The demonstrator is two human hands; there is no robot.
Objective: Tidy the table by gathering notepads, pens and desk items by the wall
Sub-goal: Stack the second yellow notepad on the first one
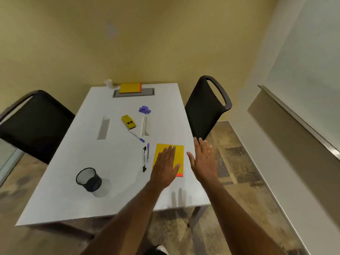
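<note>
Left hand: the left hand (165, 166) lies over the near yellow notepad (177, 153), fingers straight and together, pointing to 12 o'clock; whether the palm presses the cover cannot be told.
Right hand: the right hand (203, 159) hangs flat with fingers straight, just past the notepad's 3 o'clock edge, over the table's right edge, gripping nothing.
Near notepad: it lies flat close to the right edge of the white table (64, 190), its orange strip at the 6 o'clock end.
Pens: a black pen (144, 159) and a purple pen (148, 150) lie side by side just at 9 o'clock of the notepad; another purple-capped pen (137, 136) lies slanted at 11 o'clock of them.
Desk items: a yellow stapler (128, 122) sits mid-table, with a purple clip-like item (144, 109) at its 1 o'clock.
Wall end: a second yellow notepad (130, 87) rests on a grey panel (147, 92) at the far edge, a white cup (108, 83) at its 9 o'clock.
Pen holder: a black mesh cup (88, 179) stands at 8 o'clock of the left hand.
Open room: bare tabletop runs along the left side and the near edge.
Chairs: one black chair (33, 124) stands by the left edge, another (206, 107) by the right edge, close to the right hand's fingertips.
</note>
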